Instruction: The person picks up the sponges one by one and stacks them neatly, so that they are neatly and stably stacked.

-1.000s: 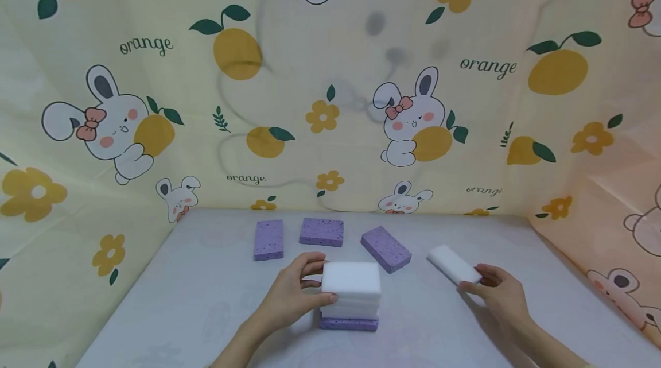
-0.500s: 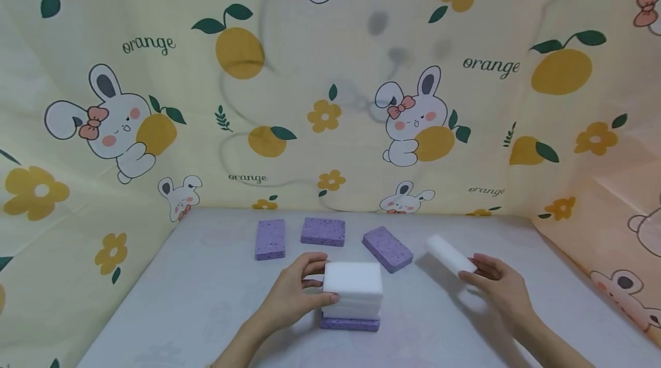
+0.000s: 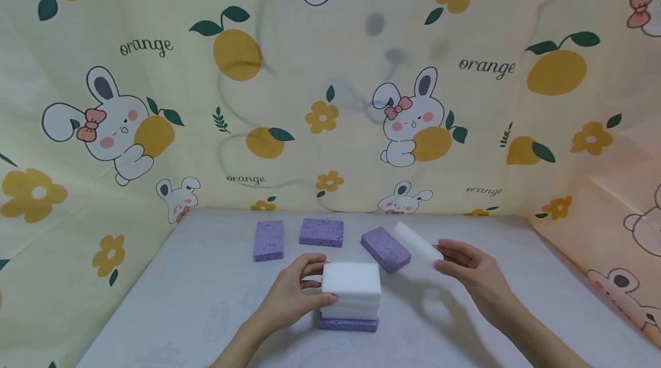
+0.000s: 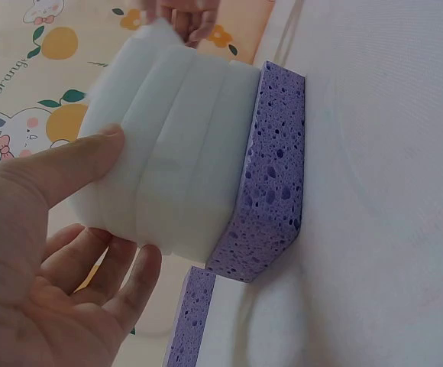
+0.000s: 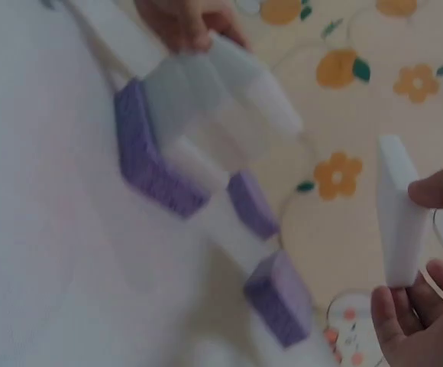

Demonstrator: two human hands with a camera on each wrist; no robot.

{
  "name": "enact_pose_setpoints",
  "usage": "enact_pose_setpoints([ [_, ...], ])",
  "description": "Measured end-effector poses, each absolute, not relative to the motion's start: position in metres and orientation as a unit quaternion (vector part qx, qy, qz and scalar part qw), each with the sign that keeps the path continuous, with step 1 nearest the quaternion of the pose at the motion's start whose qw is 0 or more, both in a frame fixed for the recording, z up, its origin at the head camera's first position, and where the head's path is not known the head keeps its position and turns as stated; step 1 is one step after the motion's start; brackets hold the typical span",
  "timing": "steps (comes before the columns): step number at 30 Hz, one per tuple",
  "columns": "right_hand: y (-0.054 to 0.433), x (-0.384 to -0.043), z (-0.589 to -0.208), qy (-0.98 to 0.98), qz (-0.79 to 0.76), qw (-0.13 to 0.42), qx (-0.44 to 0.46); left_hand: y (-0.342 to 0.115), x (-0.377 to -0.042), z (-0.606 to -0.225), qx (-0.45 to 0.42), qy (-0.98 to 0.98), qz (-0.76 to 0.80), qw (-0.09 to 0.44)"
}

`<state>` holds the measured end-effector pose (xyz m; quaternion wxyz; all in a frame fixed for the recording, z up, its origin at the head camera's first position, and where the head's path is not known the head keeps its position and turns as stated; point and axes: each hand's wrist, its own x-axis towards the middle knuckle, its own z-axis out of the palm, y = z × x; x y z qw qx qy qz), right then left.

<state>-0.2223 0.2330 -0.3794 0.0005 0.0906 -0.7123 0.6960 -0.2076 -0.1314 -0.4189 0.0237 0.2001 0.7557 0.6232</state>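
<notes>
In the head view my left hand (image 3: 296,293) holds the sides of a stack of several white sponges (image 3: 351,287), thumb at the near side and fingers at the left. Under the stack lies a purple sponge (image 4: 271,168), flat on the table. My right hand (image 3: 477,273) pinches one end of another white sponge (image 3: 417,244), raised above the table to the right of the stack. In the right wrist view that white sponge (image 5: 401,218) sits between thumb and fingers.
Behind the stack, three purple sponges lie apart: one at left (image 3: 268,240), one in the middle (image 3: 321,232) and one at right (image 3: 386,249). A printed cloth (image 3: 330,69) with rabbits and oranges stands around the white table (image 3: 206,299).
My right hand has lifted the white sponge off the table and carried it left toward the stack. My left hand stays at the stack.
</notes>
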Motion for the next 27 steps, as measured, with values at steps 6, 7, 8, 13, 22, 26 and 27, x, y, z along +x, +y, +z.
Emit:
enact_pose_setpoints([
  [6,0.206,-0.218,-0.363,-0.703,0.695,-0.018,0.152,-0.132,-0.208,-0.42,0.202,0.753,0.625,0.022],
  [7,0.202,-0.217,-0.361,-0.702,0.692,-0.02,0.165,-0.132,-0.209,-0.42,0.204,0.753,0.625,0.022],
  [8,0.197,-0.216,-0.359,-0.703,0.689,-0.024,0.176,-0.132,-0.209,-0.42,0.204,0.753,0.625,0.021],
  [13,0.176,-0.214,-0.357,-0.708,0.663,-0.056,0.236,-0.131,-0.209,-0.419,0.199,0.758,0.621,0.023],
  [22,0.151,-0.217,-0.356,-0.706,0.641,-0.059,0.294,-0.129,-0.21,-0.419,0.193,0.759,0.621,0.017],
  [26,0.143,-0.219,-0.358,-0.732,0.615,-0.053,0.287,-0.13,-0.209,-0.419,0.19,0.757,0.625,0.015],
  [27,0.141,-0.22,-0.359,-0.739,0.608,-0.051,0.285,-0.13,-0.21,-0.42,0.19,0.756,0.626,0.015],
])
